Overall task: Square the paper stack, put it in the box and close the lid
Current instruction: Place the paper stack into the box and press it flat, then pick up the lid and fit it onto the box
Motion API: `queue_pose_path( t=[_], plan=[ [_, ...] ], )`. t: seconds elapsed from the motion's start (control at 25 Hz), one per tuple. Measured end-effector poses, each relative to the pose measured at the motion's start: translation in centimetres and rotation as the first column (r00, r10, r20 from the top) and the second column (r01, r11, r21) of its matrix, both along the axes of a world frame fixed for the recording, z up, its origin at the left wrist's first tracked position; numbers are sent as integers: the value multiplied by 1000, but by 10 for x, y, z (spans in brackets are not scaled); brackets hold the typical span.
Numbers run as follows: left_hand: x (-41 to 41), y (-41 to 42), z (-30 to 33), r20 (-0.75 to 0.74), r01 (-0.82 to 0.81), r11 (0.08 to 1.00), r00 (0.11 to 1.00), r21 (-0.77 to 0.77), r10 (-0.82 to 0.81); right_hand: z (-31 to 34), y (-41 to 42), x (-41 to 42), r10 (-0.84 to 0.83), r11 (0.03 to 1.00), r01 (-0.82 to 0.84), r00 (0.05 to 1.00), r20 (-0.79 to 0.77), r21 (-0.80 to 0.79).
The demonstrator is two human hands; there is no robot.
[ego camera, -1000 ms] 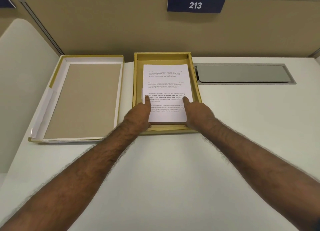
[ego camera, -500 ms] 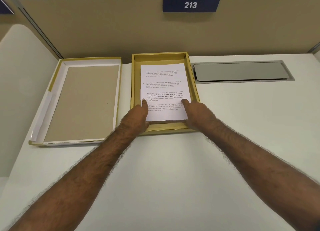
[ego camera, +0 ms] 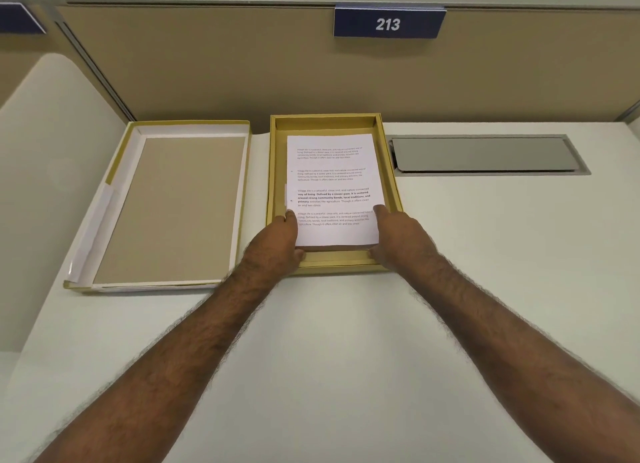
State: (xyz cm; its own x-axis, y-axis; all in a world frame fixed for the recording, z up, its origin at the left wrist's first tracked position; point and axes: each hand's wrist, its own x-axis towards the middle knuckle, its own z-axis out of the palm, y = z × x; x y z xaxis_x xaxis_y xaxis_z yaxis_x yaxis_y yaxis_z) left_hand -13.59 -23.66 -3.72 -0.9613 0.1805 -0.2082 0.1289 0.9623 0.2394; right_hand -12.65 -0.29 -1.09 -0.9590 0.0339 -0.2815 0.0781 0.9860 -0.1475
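Observation:
A white paper stack (ego camera: 330,182) with printed text lies inside the open yellow box (ego camera: 393,185) at the middle back of the desk. Its near end sits slightly raised above the box floor. My left hand (ego camera: 277,246) grips the stack's near left corner, thumb on top. My right hand (ego camera: 398,235) grips the near right corner the same way. One sheet edge pokes out a little on the stack's left side. The box lid (ego camera: 173,202) lies upside down to the left of the box, its brown inside facing up.
A tan partition wall (ego camera: 242,64) with a blue "213" sign (ego camera: 388,23) rises right behind the box. A grey metal cable hatch (ego camera: 485,154) is set into the white desk (ego camera: 346,358) to the right of the box. A curved white divider (ego camera: 45,185) stands at left.
Both thumbs have slid outward from the middle of the page to the stack's near corners. The stack stays in the box, shifted very little.

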Motion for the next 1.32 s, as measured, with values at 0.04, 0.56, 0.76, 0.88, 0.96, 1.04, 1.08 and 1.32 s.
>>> queue_pose_path(
  t=[0.04,0.56,0.76,0.88,0.96,1.04,1.08,1.32],
  plan=[
    [6,-4,4,-46,-25,997,999,68,28,3,-2,4,-26,999,26,999,-25,-21],
    [140,-145,-28,632,-545,-386,387,744,671,21,-169,30,485,785,-538,842,-236,-306],
    [163,-163,-43,688,-467,-507,442,725,576,-3,-262,38,652,679,-668,740,-169,-305],
    [157,-158,-43,679,-459,-500,511,734,527,-17,-281,35,635,697,-649,756,-157,-306],
    [156,-162,-44,689,-464,-510,519,724,505,-23,-300,37,640,706,-656,752,-157,-268],
    [157,-167,-45,724,-470,-556,516,686,457,-27,-318,39,640,714,-656,753,-153,-244],
    [159,-169,-46,736,-469,-575,518,670,436,-28,-325,41,640,715,-656,753,-149,-243],
    [159,-163,-45,782,-514,-606,523,607,340,-19,-339,41,634,709,-653,756,-164,-265]
  ],
)
